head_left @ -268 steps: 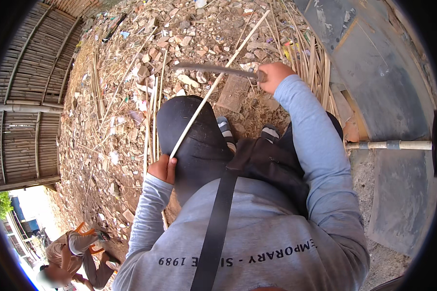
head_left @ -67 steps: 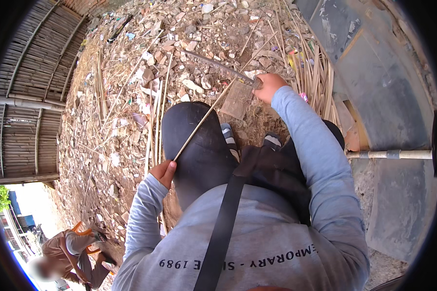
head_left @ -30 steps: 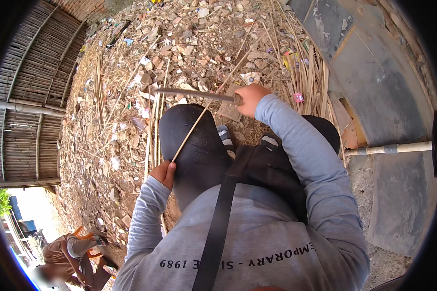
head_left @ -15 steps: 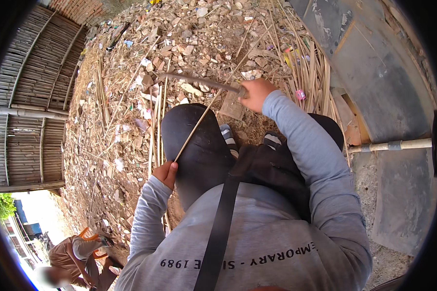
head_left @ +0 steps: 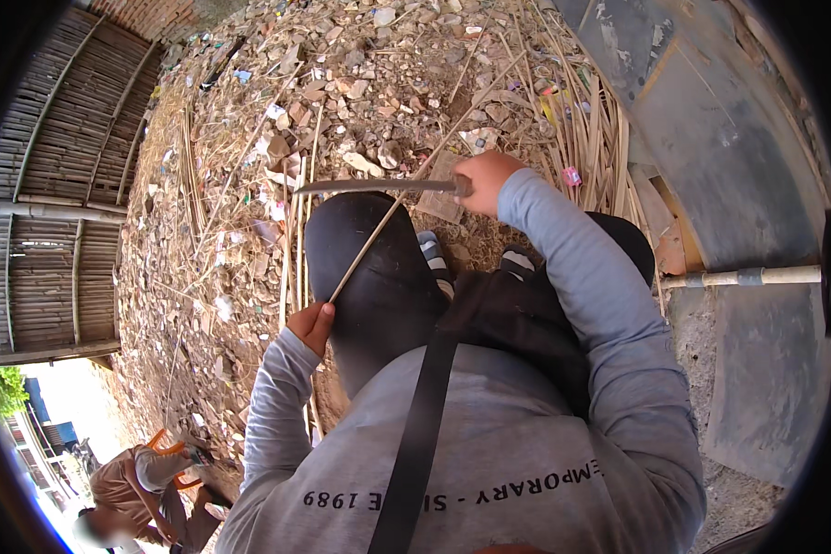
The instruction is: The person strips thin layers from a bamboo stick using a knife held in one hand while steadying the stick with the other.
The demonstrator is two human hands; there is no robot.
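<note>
My left hand pinches the near end of a long thin bamboo strip, which slants away to the upper right across my left knee. In my right hand is the handle of a machete, its long brown blade pointing left. The blade crosses the strip just beyond the knee; whether its edge touches the strip I cannot tell. Several pale bamboo strips lie on the ground beside my left knee.
A heap of split bamboo strips lies at the right, by grey sheets. Rubble and litter cover the ground ahead. A slatted bamboo panel stands at the left. Another person sits at the lower left.
The machete blade has turned and come nearer to me, its tip now lower and closer to my knee. My left hand has shifted slightly left, still holding the strip.
</note>
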